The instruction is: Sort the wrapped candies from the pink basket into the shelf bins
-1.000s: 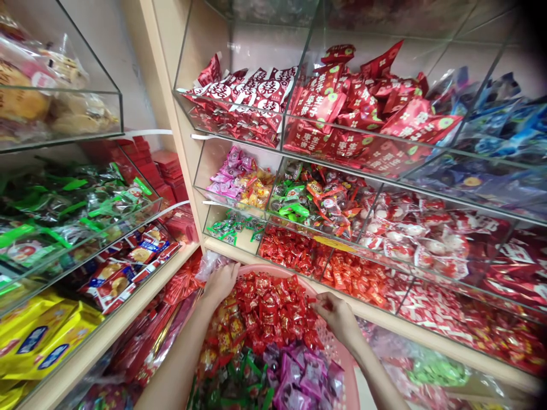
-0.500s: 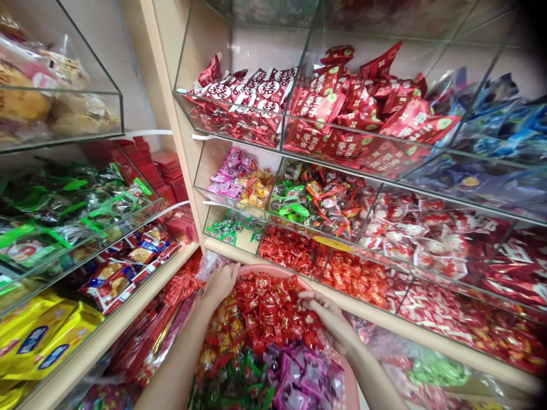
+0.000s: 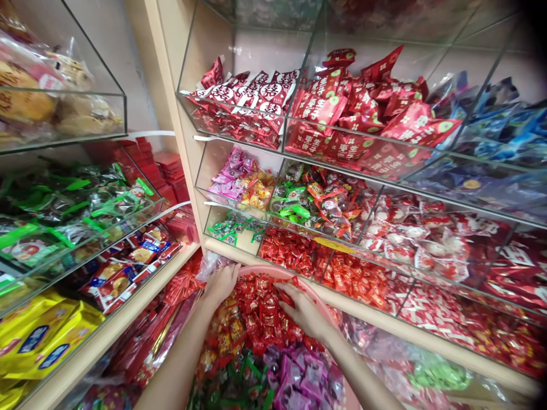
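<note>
Head view: the left hand [image 3: 222, 283] rests at the basket [image 3: 260, 268], its grip I can't tell; the right hand [image 3: 302, 310] spreads over red candies [image 3: 265, 322].

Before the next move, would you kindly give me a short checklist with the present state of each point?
1. Left grip at the basket: ok, it is by the rim's far left part.
2. Left grip firmly closed on the rim: cannot tell, the fingertips are hidden.
3. Right grip over the basket: ok, it is above the red-wrapped candies, thumb and fingers apart.
4. Right grip touching those candies: cannot tell from this angle.
5. Purple-wrapped candies grouped apart from the red ones: ok, mostly on the near right.
6. Whole basket in view: not ok, the picture's bottom edge cuts off its near side.
</note>
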